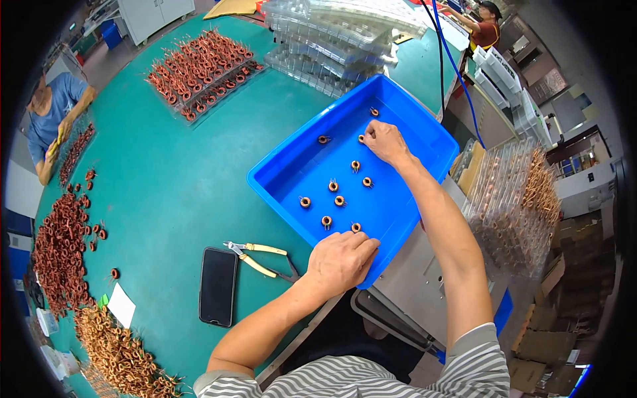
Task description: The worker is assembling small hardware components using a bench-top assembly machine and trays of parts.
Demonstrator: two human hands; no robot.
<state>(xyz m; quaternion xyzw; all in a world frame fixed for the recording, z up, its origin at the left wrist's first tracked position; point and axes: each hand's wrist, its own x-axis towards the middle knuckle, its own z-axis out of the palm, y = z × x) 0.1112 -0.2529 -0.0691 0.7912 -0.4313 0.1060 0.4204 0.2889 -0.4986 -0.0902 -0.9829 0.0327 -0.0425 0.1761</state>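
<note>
A blue plastic bin [282, 151] stands before me at the table's edge, with several small copper-wound toroid coils [333, 186] scattered on its floor. Toward the far right inside it, my right hand [387, 142] is closed, thumb and fingertips pinching one ring coil [361, 138]. My left hand [342, 262] lies across the near rim with its fingers curled together; what is under its fingertips is hidden. Just beyond those knuckles sits another coil [356, 227]. Most coils have thin wire leads sticking out.
Left of the bin lie cutting pliers [265, 257] and a black phone [218, 286]. Piles of red coils [60, 255] and copper coils [123, 345] cover the left side. Clear trays [332, 50] are stacked behind; more trays [507, 212] stand at right. A co-worker [56, 119] sits at far left.
</note>
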